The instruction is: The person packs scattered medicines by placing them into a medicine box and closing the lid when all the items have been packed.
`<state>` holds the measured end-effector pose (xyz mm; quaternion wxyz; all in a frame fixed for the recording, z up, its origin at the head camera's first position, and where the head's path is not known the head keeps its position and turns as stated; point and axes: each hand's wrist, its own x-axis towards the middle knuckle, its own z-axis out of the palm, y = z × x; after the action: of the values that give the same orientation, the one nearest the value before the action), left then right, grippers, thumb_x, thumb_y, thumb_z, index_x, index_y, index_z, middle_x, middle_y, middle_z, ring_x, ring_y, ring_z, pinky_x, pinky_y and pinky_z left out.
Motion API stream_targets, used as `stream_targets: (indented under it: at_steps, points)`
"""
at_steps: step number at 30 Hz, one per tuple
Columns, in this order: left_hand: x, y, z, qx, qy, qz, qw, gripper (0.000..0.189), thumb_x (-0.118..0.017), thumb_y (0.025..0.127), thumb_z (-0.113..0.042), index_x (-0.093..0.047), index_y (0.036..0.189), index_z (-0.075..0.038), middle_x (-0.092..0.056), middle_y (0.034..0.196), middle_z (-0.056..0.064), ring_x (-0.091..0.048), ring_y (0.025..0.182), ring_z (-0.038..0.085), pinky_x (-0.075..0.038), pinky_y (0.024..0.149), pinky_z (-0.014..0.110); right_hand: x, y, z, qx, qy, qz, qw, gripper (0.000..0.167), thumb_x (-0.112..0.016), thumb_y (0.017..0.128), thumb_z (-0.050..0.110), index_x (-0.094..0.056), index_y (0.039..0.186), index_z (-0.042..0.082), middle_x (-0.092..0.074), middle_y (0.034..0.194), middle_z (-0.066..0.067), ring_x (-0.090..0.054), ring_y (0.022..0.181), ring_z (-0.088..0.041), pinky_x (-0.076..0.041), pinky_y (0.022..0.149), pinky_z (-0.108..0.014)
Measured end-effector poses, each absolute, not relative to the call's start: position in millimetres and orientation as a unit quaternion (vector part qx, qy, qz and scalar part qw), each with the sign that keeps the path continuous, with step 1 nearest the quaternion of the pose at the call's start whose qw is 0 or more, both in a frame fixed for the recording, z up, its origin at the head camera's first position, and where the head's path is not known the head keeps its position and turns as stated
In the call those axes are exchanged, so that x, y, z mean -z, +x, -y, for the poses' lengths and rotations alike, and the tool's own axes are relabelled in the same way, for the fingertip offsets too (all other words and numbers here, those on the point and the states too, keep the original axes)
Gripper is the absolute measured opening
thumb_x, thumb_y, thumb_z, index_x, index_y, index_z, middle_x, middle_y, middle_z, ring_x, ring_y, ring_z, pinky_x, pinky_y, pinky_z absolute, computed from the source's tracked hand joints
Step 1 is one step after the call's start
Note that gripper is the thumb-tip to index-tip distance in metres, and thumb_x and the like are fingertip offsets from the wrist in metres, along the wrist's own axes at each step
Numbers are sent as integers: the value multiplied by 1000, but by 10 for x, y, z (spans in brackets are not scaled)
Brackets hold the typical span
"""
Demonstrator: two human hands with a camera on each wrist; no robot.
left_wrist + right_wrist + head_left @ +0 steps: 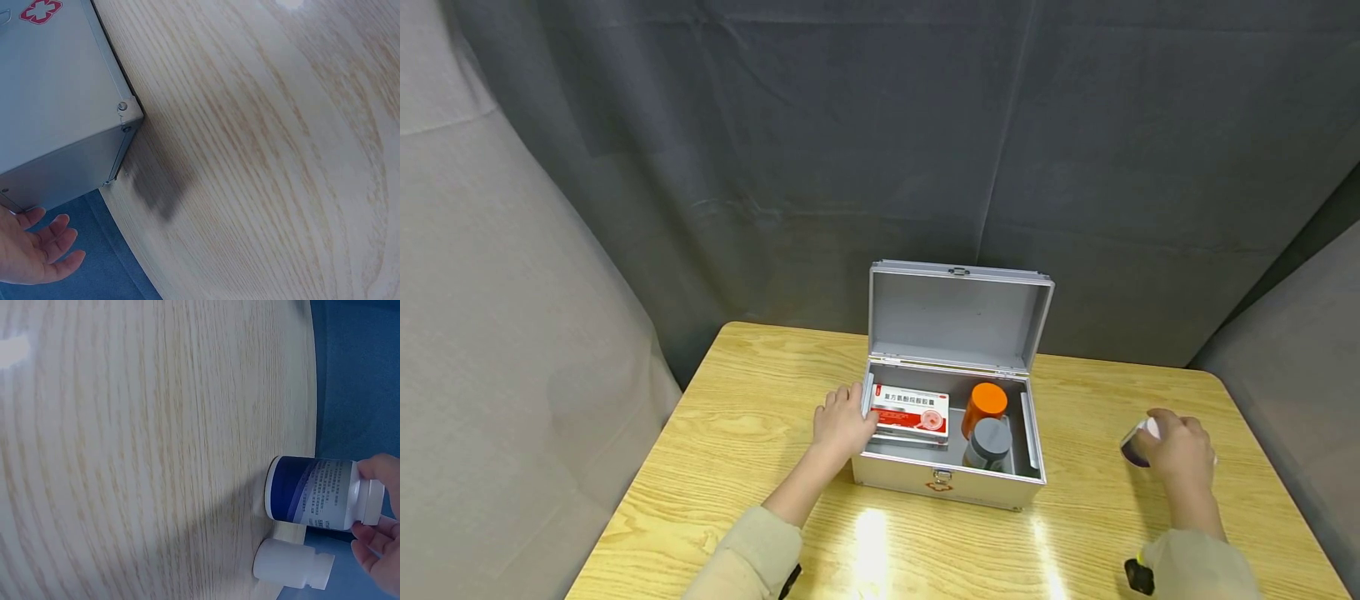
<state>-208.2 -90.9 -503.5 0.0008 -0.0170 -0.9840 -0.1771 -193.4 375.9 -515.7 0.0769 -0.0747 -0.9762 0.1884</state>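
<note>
An aluminium case point(940, 487) stands on the table with its lid raised. My left hand point(842, 422) rests at the case's left rim, thumb at the edge; in the left wrist view its loosely bent fingers point(57, 245) stay outside the side wall. Inside lie a red-and-white medicine box point(912, 410), an orange-capped bottle point(985, 408) and a grey-lidded bottle point(988, 442). At the right, my right hand point(1182, 454) pinches a white pill bottle with a blue-and-purple label point(312, 492) by its neck and cap. The bottle is upright, its base close to the tabletop.
A smaller plain white bottle point(290, 562) stands beside the held one, mostly hidden by the hand in the head view. The wooden table point(752, 375) backs onto a dark grey curtain point(820, 167). The raised lid point(958, 317) stands up behind the case.
</note>
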Motion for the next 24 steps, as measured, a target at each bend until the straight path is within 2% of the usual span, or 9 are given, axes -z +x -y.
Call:
stream_targets:
  at_steps: [8,17,24]
  points:
    - [5032,-2081,908,178,-15,984,-2,53,-48,88,-39,-40,131,-9,-47,128,18,-42,117,33,-38,88,48,5152,-1902,-3715,-210,-76,971,80,43,-53,89,24,-46,119,-6,-38,112,-39,-33,101,-60,-35,69,-65]
    - [5015,-2074,912,179,-16,984,-6,54,-49,88,-38,-40,132,-8,-48,127,17,-42,116,33,-38,87,48,5128,-1879,-3648,-231,-76,966,87,44,-55,87,24,-48,116,-8,-38,109,-41,-36,99,-58,-37,70,-64]
    - [5005,-2068,912,179,-17,984,-6,53,-47,89,-38,-40,131,-9,-47,127,17,-42,117,33,-38,88,48,5095,-1885,-3595,-237,-67,963,110,43,-57,86,24,-50,114,-7,-40,110,-40,-38,100,-55,-35,76,-64]
